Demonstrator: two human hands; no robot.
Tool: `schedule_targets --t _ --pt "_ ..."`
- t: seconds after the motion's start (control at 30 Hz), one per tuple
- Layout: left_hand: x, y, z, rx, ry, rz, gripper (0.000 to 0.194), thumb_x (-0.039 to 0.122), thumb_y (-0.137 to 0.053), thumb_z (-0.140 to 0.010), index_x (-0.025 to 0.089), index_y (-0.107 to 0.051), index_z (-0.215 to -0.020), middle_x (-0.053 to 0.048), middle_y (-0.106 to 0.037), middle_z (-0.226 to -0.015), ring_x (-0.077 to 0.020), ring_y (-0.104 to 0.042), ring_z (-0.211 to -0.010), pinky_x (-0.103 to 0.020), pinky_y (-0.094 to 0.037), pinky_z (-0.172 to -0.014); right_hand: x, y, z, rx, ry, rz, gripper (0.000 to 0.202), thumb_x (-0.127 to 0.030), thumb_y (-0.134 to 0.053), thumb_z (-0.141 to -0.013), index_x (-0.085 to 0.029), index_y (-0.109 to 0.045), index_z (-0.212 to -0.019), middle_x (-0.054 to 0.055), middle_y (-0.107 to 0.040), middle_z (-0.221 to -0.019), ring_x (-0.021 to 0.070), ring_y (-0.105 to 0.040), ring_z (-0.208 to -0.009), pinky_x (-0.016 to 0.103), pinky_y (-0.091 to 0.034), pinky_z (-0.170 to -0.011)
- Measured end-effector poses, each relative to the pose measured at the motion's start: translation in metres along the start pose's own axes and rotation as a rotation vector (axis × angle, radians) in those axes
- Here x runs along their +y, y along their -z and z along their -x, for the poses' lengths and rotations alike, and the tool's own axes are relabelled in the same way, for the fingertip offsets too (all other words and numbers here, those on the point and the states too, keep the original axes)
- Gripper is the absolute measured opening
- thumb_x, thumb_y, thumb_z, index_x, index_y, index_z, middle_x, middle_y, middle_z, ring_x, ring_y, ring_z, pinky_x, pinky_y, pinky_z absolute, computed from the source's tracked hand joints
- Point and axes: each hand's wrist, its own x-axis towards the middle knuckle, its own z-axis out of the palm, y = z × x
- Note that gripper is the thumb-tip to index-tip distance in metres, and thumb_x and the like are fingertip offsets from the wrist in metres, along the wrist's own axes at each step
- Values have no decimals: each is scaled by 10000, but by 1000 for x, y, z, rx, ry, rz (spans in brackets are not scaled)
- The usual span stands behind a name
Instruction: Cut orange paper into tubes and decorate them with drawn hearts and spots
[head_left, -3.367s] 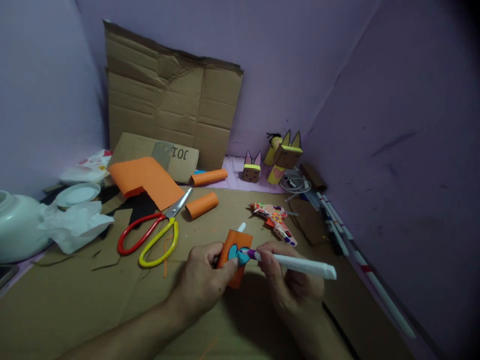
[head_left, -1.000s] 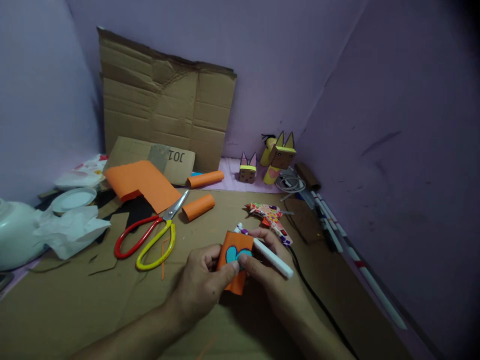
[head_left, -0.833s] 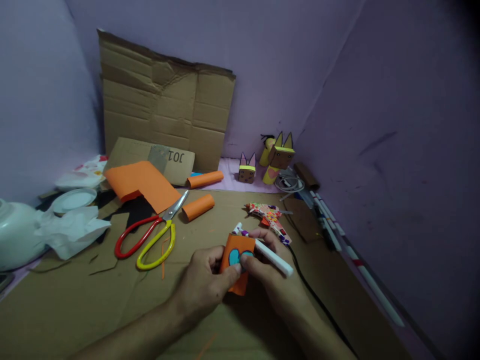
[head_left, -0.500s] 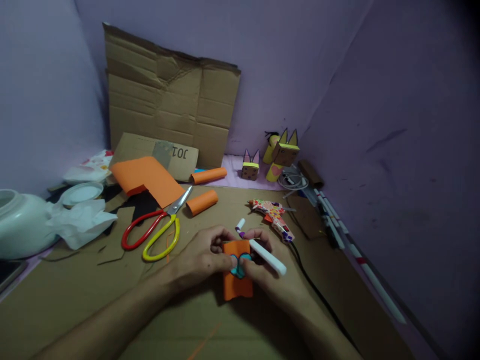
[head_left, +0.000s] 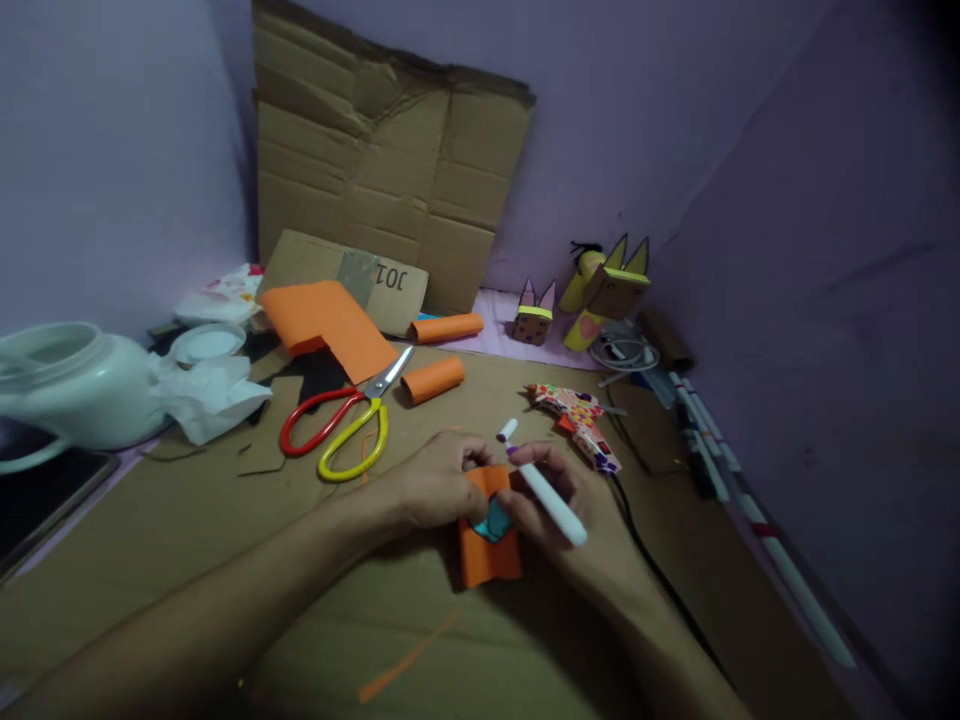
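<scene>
My left hand (head_left: 442, 482) grips the left side of a small folded orange paper piece (head_left: 487, 562), with its thumb pressed on the front. A teal shape with a dark outline (head_left: 493, 522) sits on that paper, partly covered by my thumbs. My right hand (head_left: 574, 515) pinches the paper's right side and also holds a white marker (head_left: 553, 503) slanting across its fingers. Past the marker's upper end shows a small white piece (head_left: 508, 430) with purple beside it; I cannot tell whether it is joined to the marker.
Scissors (head_left: 379, 400) with red and yellow handles lie left of my hands, near orange paper tubes (head_left: 433, 381) and an orange sheet (head_left: 330, 315). A patterned glue gun (head_left: 574, 415) lies to the right, its black cord (head_left: 645, 560) passing my right arm. A white teapot (head_left: 97, 385) stands left.
The view has shifted, so the surroundings sit further right and higher. Both hands still hold the orange paper, and more of the teal shape is covered by my thumbs.
</scene>
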Motion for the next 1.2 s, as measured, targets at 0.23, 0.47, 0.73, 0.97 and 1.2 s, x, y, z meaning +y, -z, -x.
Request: schedule_targets --t 0.23,0.47,0.73,0.97,1.2 --pt "-4 8 -11 75 117 -26 232 -17 -551 -427 153 -560 -585 33 -525 -478 -120 -458 -480 -225 -345 -447 -8 26 12 353 251 -126 275 -477 -683 -800 -208 -740 -812 10 -656 -558 138 -592 -485 261 -492 -493" --pt "-5 8 -15 75 121 -11 229 -34 -563 -434 154 -554 -563 44 -502 -464 -106 -436 -430 -215 -322 -402 -2 3 57 215 297 242 141 -339 -632 -854 -240 -731 -870 51 -712 -699 198 -667 -584 275 -500 -486" --pt "-9 6 -15 69 89 -37 234 -29 -557 -433 156 -547 -576 34 -504 -491 -113 -436 -440 -234 -346 -416 5 -9 53 83 474 405 97 -227 -611 -840 -251 -678 -907 -1 -657 -616 141 -562 -451 264 -414 -440" --pt "-12 8 -16 54 73 -44 229 -16 -569 -448 156 -566 -599 35 -518 -515 -111 -442 -462 -224 -351 -427 6 -7 50 69 460 480 101 -249 -607 -850 -237 -697 -894 29 -705 -670 168 -630 -514 272 -452 -464" --pt "-11 7 -16 42 64 -43 214 -11 -561 -456 154 -555 -592 26 -502 -508 -111 -432 -471 -231 -327 -432 11 -8 49 58 493 420 107 -201 -625 -842 -226 -685 -927 30 -717 -706 172 -658 -567 271 -470 -497"
